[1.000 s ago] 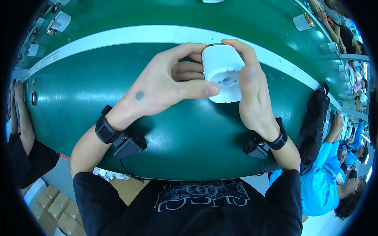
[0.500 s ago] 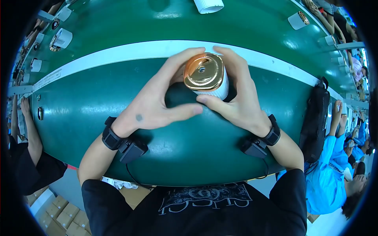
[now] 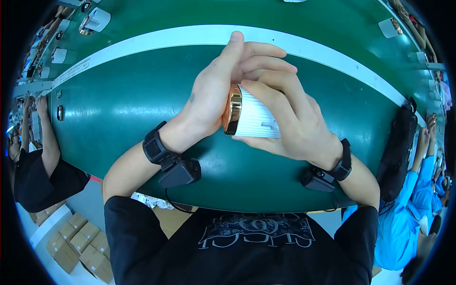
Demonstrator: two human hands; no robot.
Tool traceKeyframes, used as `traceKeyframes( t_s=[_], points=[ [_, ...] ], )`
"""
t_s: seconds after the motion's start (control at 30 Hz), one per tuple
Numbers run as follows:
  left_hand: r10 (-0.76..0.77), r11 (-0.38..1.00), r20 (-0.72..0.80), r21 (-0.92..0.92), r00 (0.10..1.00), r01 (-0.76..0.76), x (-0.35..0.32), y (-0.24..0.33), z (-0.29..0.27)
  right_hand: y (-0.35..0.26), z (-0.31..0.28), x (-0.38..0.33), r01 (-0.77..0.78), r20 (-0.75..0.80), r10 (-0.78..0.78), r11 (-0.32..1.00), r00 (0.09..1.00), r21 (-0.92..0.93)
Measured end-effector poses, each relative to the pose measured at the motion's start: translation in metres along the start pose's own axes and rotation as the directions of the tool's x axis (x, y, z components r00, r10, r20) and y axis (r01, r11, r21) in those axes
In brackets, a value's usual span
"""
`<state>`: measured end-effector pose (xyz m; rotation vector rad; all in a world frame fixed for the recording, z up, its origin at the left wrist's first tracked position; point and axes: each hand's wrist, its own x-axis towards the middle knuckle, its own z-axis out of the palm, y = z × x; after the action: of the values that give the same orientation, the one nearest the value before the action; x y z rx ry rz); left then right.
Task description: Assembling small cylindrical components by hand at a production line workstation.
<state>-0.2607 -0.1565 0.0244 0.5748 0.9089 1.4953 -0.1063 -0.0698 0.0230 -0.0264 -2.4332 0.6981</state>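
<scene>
A white ribbed cylinder (image 3: 256,111) with a shiny gold end piece (image 3: 233,111) lies tilted on its side between my hands, above the green table. My right hand (image 3: 304,118) is closed around the white body, with fingers over the top and the thumb along the near side. My left hand (image 3: 209,92) rests its palm against the gold end. Its fingers stretch out beyond the cylinder toward the right, partly behind my right fingers. A small slot shows in the ribbed wall. The gold end's flat face is hidden by my left palm.
A white strip (image 3: 190,36) crosses the green table (image 3: 128,114). Past it stand similar white-and-gold pieces (image 3: 99,20). A black bag (image 3: 398,147) lies at the right edge, a small dark ring-shaped part (image 3: 60,113) at the left. Co-workers sit on both sides; cardboard boxes (image 3: 85,237) are lower left.
The cylinder has turned from gold end up to lying sideways, gold end to the left. My left palm has come against that end; my right hand has shifted round the body.
</scene>
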Motion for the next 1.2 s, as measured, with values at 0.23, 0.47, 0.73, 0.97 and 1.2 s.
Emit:
traceKeyframes(
  t_s=[0.23, 0.47, 0.73, 0.97, 1.2],
  points=[
    [0.106, 0.961, -0.001, 0.255, 0.994, -0.103, -0.01, -0.002, 0.004, -0.002, 0.004, -0.004, 0.065, 0.033, -0.066, 0.997, 0.997, 0.033],
    [0.161, 0.926, -0.038, 0.352, 0.986, -0.138, 0.002, 0.007, 0.003, 0.001, -0.007, -0.004, 0.005, 0.113, -0.008, 1.0, 0.994, 0.025],
    [0.436, 0.702, -0.119, 0.666, 0.892, -0.254, 0.011, 0.013, -0.049, 0.097, -0.071, 0.019, -0.464, -0.349, 0.415, 0.883, 0.84, -0.068],
    [0.416, 0.51, 0.039, 0.817, 0.908, -0.268, 0.008, 0.012, -0.042, 0.16, -0.107, -0.006, -0.646, -0.428, 0.594, 0.763, 0.681, 0.028],
    [0.409, 0.489, 0.078, 0.822, 0.909, -0.291, -0.002, 0.013, -0.043, 0.143, -0.112, 0.003, -0.615, -0.444, 0.49, 0.764, 0.75, -0.194]
  ],
)
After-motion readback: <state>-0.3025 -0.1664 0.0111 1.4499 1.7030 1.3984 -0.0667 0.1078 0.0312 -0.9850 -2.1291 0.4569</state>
